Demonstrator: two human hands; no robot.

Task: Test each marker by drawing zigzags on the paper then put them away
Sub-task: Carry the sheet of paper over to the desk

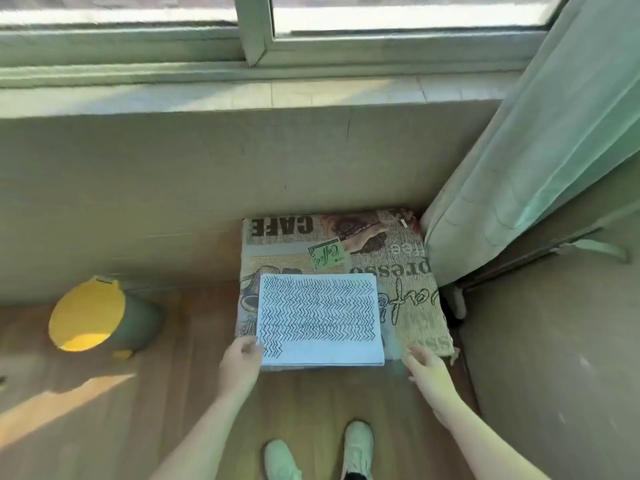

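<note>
Down on the wooden floor (pixel 104 393), the paper (pixel 320 318) is lying on a printed cushion (pixel 408 289) — nearly covered in black zigzags. The left hand (pixel 240 362) is pinching its near-left corner, while the right hand (pixel 427 370) is hovering just beside it, fingers loose — holding nothing.

the paper (pixel 320 318) lies on the cushion (pixel 408 299), toward its near left part. the cushion sits on the floor (pixel 173 393) against the wall (pixel 173 174), with the curtain (pixel 540 150) just to its right. the bin (pixel 104 317) stands well left of the cushion. the windowsill (pixel 242 95) runs above the wall.
</note>
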